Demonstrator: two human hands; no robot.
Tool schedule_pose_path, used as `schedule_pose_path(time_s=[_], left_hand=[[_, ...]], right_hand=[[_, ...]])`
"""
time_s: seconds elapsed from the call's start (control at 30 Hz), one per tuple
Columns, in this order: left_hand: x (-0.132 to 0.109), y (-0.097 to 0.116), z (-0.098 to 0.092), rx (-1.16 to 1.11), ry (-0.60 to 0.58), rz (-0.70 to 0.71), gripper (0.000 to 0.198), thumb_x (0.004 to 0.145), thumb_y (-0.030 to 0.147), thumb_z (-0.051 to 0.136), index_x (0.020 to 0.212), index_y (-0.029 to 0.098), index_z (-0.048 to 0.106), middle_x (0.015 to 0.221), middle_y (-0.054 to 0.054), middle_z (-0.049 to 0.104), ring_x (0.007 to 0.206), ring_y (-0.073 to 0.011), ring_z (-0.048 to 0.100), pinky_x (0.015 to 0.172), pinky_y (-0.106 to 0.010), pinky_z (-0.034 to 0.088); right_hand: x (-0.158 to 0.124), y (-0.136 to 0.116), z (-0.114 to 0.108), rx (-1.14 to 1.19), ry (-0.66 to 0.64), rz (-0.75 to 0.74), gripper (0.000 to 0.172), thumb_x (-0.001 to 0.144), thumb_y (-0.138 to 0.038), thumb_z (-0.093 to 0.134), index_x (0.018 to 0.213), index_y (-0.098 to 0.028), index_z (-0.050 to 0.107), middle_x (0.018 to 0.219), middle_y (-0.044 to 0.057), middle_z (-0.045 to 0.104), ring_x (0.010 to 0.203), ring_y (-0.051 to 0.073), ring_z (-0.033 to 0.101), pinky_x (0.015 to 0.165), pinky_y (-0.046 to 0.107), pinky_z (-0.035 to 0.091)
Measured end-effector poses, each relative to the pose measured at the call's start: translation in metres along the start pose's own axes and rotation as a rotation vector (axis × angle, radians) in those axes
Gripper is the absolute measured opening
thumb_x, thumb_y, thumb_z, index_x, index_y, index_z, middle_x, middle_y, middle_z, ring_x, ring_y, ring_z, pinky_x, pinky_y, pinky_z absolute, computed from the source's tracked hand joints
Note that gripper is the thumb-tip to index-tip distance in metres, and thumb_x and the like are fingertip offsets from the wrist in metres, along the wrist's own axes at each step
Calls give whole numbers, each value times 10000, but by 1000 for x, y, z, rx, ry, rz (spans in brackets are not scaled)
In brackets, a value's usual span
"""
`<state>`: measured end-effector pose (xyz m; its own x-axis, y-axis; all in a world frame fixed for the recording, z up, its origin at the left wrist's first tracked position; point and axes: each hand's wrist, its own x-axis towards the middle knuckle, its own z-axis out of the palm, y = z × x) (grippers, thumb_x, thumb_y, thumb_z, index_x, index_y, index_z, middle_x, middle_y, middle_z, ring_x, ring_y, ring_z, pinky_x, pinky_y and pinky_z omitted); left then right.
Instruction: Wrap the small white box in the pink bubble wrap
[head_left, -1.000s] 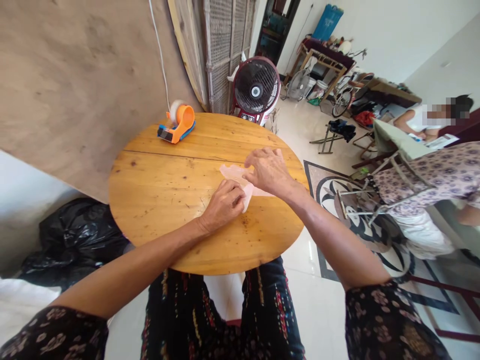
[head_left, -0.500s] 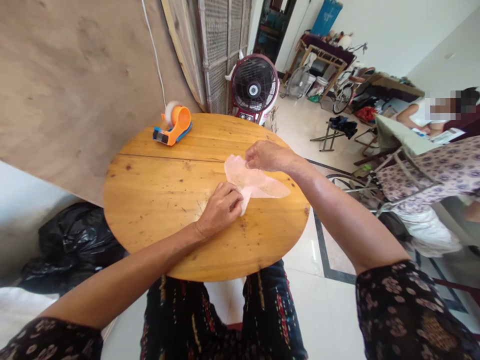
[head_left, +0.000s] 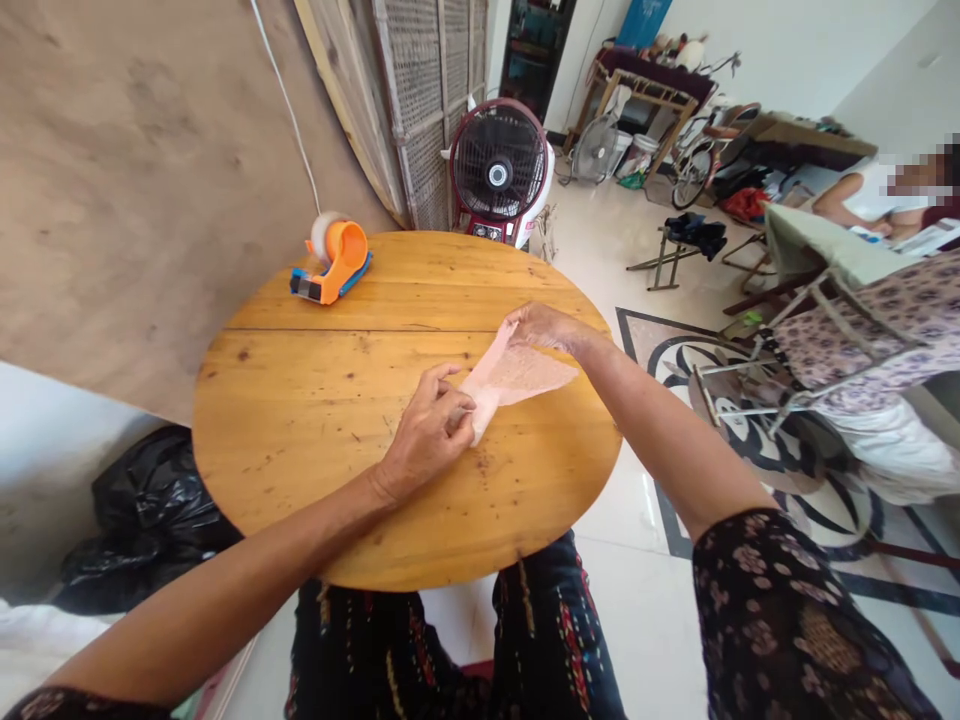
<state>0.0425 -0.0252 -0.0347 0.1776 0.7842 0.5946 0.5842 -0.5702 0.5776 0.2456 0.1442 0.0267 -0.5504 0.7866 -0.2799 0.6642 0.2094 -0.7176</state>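
A thin, pale pink piece of sheet material (head_left: 536, 375), pinched narrow at its middle, lies over the wooden tabletop; whether it is paper or cloth I cannot tell. My left hand (head_left: 433, 425) is at its lower left end, thumb and fingers closed on the narrow part, index finger somewhat raised. With its fingertips together, my right hand (head_left: 536, 325) pinches the upper edge and lifts a fold off the table. The sheet's right lobe spreads below that hand. An orange and blue tape dispenser (head_left: 334, 262) with a roll of clear tape stands at the table's far left.
The round wooden table (head_left: 300, 400) meets a wooden board (head_left: 150, 180) on the left. Behind it stands a dark red fan (head_left: 498, 170). Black plastic bags (head_left: 150, 510) lie on the floor at left. At right are a chair frame (head_left: 817, 370) and a seated person (head_left: 877, 205).
My right hand has drawn the sheet's upper left lobe up and to the right into a narrow fold. My left hand stays at the lower end, its index finger now more raised.
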Motion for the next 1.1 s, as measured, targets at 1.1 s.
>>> schedule_pose_path(time_s=[1.1], left_hand=[[88, 0, -18, 85, -860, 44, 199, 608, 108, 540, 705, 239, 653, 668, -9, 558, 688, -193, 622, 488, -238, 401]], right_hand=[[74, 9, 6, 76, -281, -162, 158, 713, -157, 611, 791, -187, 746, 688, -2, 698, 559, 92, 572, 544, 192, 442]])
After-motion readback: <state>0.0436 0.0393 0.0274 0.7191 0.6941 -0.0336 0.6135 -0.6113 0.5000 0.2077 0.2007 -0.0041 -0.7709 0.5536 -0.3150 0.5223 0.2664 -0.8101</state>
